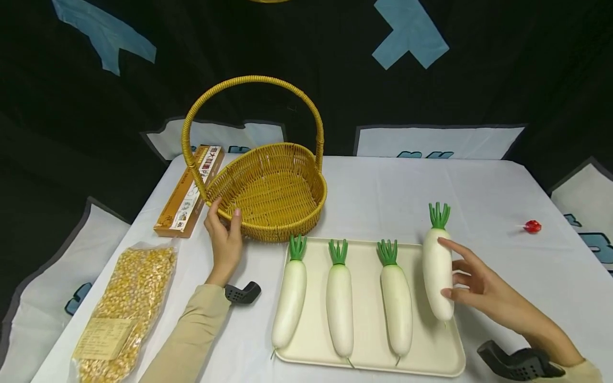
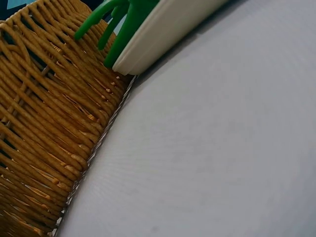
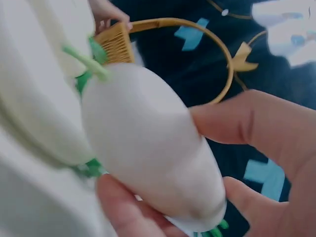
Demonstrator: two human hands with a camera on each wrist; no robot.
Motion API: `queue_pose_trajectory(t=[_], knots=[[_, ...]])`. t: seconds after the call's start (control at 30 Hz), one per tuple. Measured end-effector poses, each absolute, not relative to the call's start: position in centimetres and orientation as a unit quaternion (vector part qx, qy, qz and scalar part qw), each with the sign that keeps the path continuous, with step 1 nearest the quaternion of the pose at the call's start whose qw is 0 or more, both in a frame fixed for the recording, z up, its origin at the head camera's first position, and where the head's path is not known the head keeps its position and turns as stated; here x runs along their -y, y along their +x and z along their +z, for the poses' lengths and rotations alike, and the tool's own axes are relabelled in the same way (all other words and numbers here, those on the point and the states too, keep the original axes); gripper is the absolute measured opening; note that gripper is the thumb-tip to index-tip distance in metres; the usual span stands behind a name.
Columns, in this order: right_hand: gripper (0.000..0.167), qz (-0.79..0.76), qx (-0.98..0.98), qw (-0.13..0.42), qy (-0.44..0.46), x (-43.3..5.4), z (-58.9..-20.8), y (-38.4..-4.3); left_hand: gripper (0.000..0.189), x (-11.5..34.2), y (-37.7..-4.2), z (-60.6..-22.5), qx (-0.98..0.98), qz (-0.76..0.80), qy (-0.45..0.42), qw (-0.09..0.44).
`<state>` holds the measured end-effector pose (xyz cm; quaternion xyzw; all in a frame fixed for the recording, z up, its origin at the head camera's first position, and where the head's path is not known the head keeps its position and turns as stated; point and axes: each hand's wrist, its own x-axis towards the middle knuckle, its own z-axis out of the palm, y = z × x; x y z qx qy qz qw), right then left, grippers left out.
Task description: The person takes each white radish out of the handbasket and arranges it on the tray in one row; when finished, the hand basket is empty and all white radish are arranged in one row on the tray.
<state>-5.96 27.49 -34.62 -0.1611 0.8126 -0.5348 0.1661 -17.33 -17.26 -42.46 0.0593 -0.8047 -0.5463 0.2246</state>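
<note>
My right hand (image 1: 479, 279) grips a white radish (image 1: 437, 274) with green stalks, thumb and fingers around its sides. It is held over the right end of a cream tray (image 1: 364, 298); the right wrist view shows this radish (image 3: 148, 133) close up. Three more radishes lie side by side on the tray: a left one (image 1: 289, 303), a middle one (image 1: 340, 308) and a right one (image 1: 397, 308). My left hand (image 1: 225, 244) holds the near-left rim of a yellow wicker basket (image 1: 268, 229), which has nothing inside. Its woven side (image 2: 54, 113) fills the left of the left wrist view.
A bag of corn kernels (image 1: 129, 303) lies at the table's left. Behind it, a brown box (image 1: 189, 194) sits beside the basket, whose tall handle (image 1: 254, 80) arches upward. A small red-wrapped candy (image 1: 531, 226) lies far right. Dark cloth (image 1: 335, 106) hangs behind the table.
</note>
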Motion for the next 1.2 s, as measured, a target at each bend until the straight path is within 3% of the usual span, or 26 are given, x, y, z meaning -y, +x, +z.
queue_pose_trajectory(t=[0.17, 0.37, 0.87, 1.2], knots=[[0.076, -0.475, -0.840, 0.246, -0.083, -28.1, -35.8, -4.4, 0.056, 17.3, -17.4, -42.4, 0.805, -0.547, 0.061, 0.222], [0.077, -0.405, -0.871, 0.276, -0.031, -28.3, -36.0, -3.9, 0.056, 17.3, -17.4, -42.5, 0.805, -0.549, 0.062, 0.218], [0.081, -0.381, -0.879, 0.284, -0.039, -28.5, -36.5, -3.1, 0.056, 17.3, -17.4, -42.5, 0.807, -0.545, 0.061, 0.219], [0.078, -0.373, -0.895, 0.228, -0.089, -28.1, -37.3, -2.3, 0.055, 17.4, -17.3, -42.4, 0.807, -0.548, 0.062, 0.211]])
